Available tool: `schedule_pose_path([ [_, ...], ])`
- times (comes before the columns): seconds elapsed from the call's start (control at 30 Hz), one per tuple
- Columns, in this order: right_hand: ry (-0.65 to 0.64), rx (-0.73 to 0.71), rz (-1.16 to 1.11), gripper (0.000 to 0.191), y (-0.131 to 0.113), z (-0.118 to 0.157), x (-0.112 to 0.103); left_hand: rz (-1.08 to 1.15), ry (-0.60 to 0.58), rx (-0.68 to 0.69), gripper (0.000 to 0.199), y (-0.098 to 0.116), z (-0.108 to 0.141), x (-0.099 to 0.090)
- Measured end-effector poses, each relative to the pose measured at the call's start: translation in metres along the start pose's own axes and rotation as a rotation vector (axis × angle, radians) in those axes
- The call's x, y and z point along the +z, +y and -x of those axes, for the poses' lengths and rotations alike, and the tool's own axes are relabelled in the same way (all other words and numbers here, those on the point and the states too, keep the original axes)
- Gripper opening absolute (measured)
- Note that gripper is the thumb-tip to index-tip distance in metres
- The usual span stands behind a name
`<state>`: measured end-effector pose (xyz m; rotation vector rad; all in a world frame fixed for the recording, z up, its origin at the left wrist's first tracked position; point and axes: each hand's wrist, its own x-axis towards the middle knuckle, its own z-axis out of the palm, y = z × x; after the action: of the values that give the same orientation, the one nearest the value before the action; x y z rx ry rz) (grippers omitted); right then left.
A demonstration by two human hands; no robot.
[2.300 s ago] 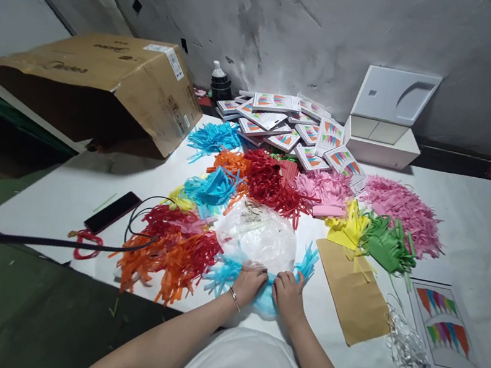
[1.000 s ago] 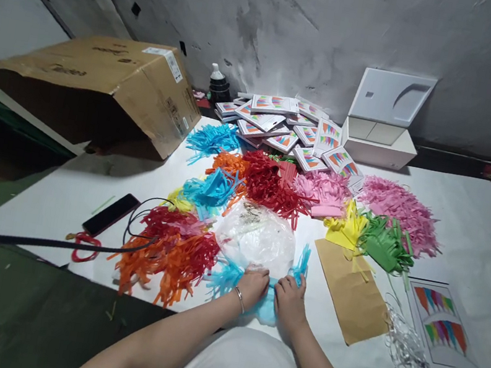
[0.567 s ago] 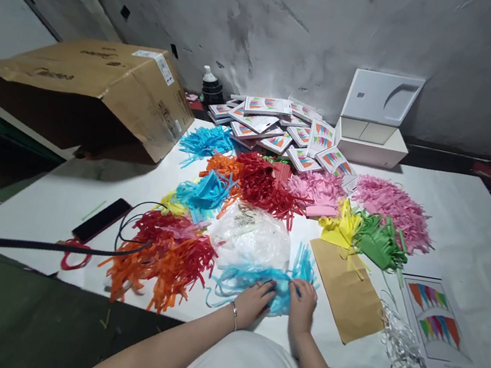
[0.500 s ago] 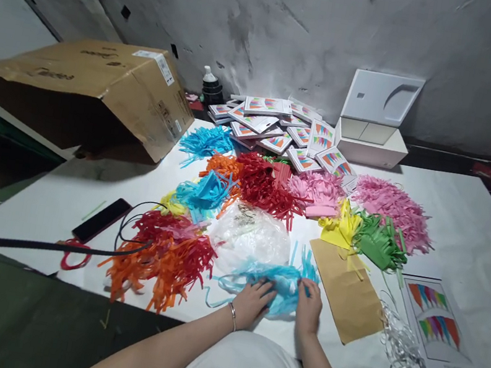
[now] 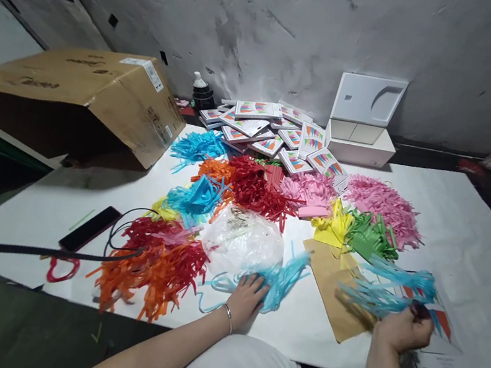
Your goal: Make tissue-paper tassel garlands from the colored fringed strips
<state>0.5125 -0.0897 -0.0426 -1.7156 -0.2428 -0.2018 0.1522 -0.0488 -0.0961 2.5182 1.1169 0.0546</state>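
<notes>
My right hand (image 5: 405,327) is closed around one end of a light-blue tissue-paper tassel (image 5: 391,287) and holds it above the brown paper sheet (image 5: 343,316) and the printed card (image 5: 453,366). The tassel's strips trail to the left, a little blurred. Near the table's front edge, my left hand (image 5: 247,300) lies with fingers stretched over more light-blue tissue strips (image 5: 283,281). A crumpled clear plastic bag (image 5: 245,240) sits just beyond the left hand.
Red and orange fringe (image 5: 151,269) is heaped at the left, by a phone (image 5: 90,228) and a black cable (image 5: 50,253). Pink, yellow and green tassels (image 5: 371,233) lie right of centre. Behind stand printed flat packs (image 5: 255,126), a white box (image 5: 360,143) and a large carton (image 5: 113,99).
My right hand has swung to the right, carrying a blue tassel away from the blue strips. The left hand stays on the remaining strips. The whole view has shifted slightly.
</notes>
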Motion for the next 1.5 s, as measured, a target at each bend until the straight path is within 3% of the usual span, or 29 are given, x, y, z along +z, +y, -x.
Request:
schedule_pose_path([
  [0.07,-0.242,-0.298,0.088,0.015,-0.020,0.013,-0.008,0.101,0.016,0.053,0.032,0.008,0.003,-0.013],
  [0.17,-0.940,-0.960,0.124,0.020,-0.056,0.060,-0.012,0.393,0.038,0.170,0.026,0.026,0.011,-0.053],
  [0.2,-1.056,-1.081,0.107,0.023,-0.069,0.078,-0.012,0.494,0.091,0.173,0.027,0.033,0.014,-0.070],
  [0.27,-1.152,-1.206,0.049,0.025,-0.091,0.111,-0.010,0.648,0.278,0.061,0.025,0.045,0.017,-0.107],
  [0.33,-1.181,-1.257,-0.012,0.025,-0.109,0.133,-0.007,0.744,0.354,-0.073,0.027,0.051,0.016,-0.137],
  [0.4,-1.196,-1.291,-0.066,0.026,-0.121,0.146,-0.005,0.883,0.230,-0.160,0.026,0.051,0.013,-0.155],
  [0.5,-1.218,-1.339,-0.135,0.028,-0.134,0.154,-0.002,1.243,-0.066,-0.315,0.030,0.042,0.014,-0.160],
  [0.6,-1.249,-1.347,-0.209,0.028,-0.143,0.162,0.001,1.560,-0.200,-0.457,0.037,0.031,0.024,-0.156],
  [0.77,-1.355,-1.186,-0.325,0.031,-0.152,0.179,0.006,1.779,-0.241,-0.503,0.039,0.023,0.046,-0.156],
  [0.87,-1.450,-0.940,-0.393,0.028,-0.156,0.192,0.009,1.781,-0.081,-0.454,0.037,0.023,0.054,-0.157],
  [1.03,-1.532,-0.399,-0.312,0.016,-0.158,0.222,0.006,1.626,0.338,-0.463,0.033,0.023,0.057,-0.152],
  [1.13,-1.532,-0.243,-0.243,0.014,-0.156,0.240,0.002,1.556,0.449,-0.531,0.030,0.018,0.058,-0.147],
  [1.23,-1.531,-0.237,-0.197,0.014,-0.155,0.249,0.003,1.563,0.426,-0.561,0.030,0.008,0.058,-0.144],
  [1.33,-1.539,-0.385,-0.213,0.016,-0.156,0.250,0.009,1.554,0.382,-0.555,0.030,-0.003,0.060,-0.147],
  [1.43,-1.535,-0.501,-0.184,0.016,-0.158,0.250,0.015,1.311,0.416,-0.439,0.020,-0.011,0.062,-0.154],
  [1.5,-1.553,-0.470,-0.130,0.016,-0.159,0.253,0.019,1.163,0.475,-0.358,0.016,-0.014,0.061,-0.157],
])
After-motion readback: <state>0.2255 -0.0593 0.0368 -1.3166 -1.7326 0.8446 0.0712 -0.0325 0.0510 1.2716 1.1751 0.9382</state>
